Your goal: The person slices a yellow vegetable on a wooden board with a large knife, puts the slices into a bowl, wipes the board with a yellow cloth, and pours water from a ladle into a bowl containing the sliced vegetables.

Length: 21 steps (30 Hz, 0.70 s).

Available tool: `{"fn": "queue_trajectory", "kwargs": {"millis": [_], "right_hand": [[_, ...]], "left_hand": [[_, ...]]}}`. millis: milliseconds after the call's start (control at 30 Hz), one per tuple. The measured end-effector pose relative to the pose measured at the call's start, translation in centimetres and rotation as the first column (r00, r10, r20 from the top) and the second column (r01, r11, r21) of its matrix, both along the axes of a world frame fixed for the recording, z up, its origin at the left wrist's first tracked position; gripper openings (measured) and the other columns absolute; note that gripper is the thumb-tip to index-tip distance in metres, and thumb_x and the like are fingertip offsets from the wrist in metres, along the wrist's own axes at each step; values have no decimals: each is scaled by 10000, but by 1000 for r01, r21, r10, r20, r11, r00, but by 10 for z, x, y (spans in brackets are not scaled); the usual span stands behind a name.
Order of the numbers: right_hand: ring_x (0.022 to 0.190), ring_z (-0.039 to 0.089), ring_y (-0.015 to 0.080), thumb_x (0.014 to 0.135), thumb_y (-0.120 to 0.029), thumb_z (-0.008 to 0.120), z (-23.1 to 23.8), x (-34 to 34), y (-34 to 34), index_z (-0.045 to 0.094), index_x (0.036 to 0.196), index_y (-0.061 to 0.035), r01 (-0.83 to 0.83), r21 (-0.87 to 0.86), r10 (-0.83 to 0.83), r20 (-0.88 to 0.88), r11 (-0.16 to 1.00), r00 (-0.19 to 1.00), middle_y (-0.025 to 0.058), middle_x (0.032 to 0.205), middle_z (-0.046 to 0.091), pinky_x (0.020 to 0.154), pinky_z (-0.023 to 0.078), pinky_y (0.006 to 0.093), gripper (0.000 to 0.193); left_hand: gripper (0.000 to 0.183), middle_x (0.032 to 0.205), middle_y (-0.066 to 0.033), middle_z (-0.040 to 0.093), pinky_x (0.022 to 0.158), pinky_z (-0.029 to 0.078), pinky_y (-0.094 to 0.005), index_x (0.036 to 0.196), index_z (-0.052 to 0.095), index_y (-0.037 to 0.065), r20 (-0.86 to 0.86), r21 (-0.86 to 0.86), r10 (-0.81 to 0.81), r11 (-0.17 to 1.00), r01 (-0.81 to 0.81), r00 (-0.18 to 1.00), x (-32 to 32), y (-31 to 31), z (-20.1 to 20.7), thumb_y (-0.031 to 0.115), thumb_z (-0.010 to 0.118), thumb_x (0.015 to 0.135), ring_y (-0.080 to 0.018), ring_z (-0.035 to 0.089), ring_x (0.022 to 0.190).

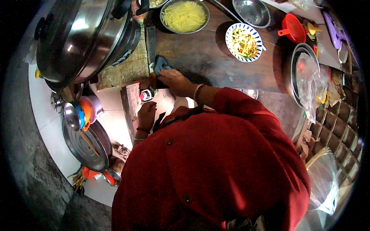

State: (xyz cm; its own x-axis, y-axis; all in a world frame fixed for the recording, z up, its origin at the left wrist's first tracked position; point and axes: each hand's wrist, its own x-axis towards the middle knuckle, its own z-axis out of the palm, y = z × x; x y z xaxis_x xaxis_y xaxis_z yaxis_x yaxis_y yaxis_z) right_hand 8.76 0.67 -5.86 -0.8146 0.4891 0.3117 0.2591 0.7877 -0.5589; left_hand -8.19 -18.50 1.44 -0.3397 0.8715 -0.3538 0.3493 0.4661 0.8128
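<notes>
**Wiping down by the board**

Now, the right hand (175, 81) is flat on a dark blue cloth (161, 63), its fingers (165, 74) pressed together and bearing down on the fabric, not pinching it. The cloth lies on the dark wooden tabletop (216, 61), right at the edge of a worn cutting board (127, 69) and touching the lower end of a cleaver blade (150, 40) that lies along that board's right side.

Lower down, the left hand (146, 115) hangs below the tabletop edge, fingers curled loosely inward; whether they grip anything I cannot tell. A small bottle with a red and green label (147, 94) sits just above it.

By the look of it, this is a wipe in progress, with the cloth at the board's corner. A further stroke would need steady flat pressure and care near the blade.

Further out: a steel bowl of pale yellow shreds (185, 16), an empty steel bowl (252, 12), a blue-rimmed plate of mixed vegetables (244, 41), a red funnel (291, 27), and a big steel pot lid (83, 36) at the upper left.
</notes>
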Motion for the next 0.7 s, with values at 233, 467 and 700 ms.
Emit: {"fn": "queue_trajectory", "kwargs": {"millis": [233, 467, 700], "right_hand": [[1295, 487, 352, 857, -79, 576, 33, 75, 58, 595, 1241, -67, 291, -32, -289, 55, 956, 956, 175, 1367, 545, 1091, 387, 419, 384], [1335, 432, 385, 777, 52, 507, 40, 173, 52, 537, 1325, -41, 646, -78, -628, 174, 759, 759, 183, 1434, 482, 1124, 348, 436, 557], [1327, 431, 435, 878, -34, 491, 36, 292, -17, 522, 1329, -15, 831, 48, -825, 166, 554, 540, 277, 1393, 489, 1141, 317, 463, 452]], "left_hand": [[162, 948, -100, 696, 731, 540, -302, 1060, 667, 9, -84, 55, -108, 992, 113, 991, 1, 34, 10, 77, 618, 921, -179, 683, 830], [174, 999, -104, 694, 807, 538, -315, 1068, 669, 9, 30, -12, -142, 990, 143, 989, 7, 49, 1, 83, 614, 920, -188, 678, 907], [190, 1010, -127, 693, 817, 537, -323, 1075, 662, 8, -64, -6, -296, 955, 296, 953, 4, 73, 12, 94, 618, 912, -212, 681, 923]]}}
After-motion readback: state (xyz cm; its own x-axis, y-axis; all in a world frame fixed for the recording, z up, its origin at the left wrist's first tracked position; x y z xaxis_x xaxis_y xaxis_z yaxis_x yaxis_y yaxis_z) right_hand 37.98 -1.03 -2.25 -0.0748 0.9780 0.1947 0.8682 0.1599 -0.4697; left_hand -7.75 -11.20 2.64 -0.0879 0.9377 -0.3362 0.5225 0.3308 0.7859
